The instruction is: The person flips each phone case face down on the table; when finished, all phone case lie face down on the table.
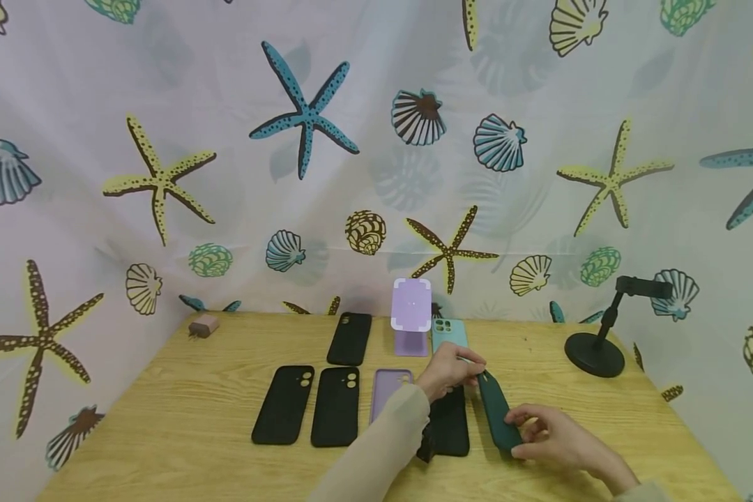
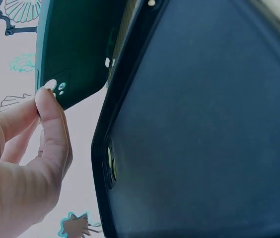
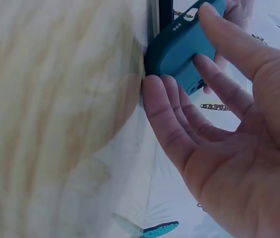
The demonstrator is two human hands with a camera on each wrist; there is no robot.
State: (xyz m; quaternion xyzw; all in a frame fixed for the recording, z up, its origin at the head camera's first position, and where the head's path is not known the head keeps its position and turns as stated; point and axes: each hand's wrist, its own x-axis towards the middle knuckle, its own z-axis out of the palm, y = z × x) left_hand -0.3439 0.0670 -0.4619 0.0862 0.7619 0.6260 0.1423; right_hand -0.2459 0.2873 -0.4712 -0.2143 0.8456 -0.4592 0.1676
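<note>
A dark teal phone case (image 1: 498,415) is raised at a tilt over the right part of the table, with a hand at each end. My left hand (image 1: 447,373) pinches its far end between thumb and fingers, beside the camera holes seen in the left wrist view. At the near end my right hand (image 1: 555,438) holds the corner, thumb on one edge and fingertips along the other side. Under my left wrist lies a black phone case (image 1: 450,427), partly covered. A light blue phone case (image 1: 448,333) lies just beyond my left hand.
Several black phone cases, one of them here (image 1: 284,406), lie left of my left arm. Partly behind that sleeve is a purple case (image 1: 385,392). A purple stand (image 1: 411,305) rises at the back, a pink charger (image 1: 203,325) sits back left, and a black stand (image 1: 596,354) stands right.
</note>
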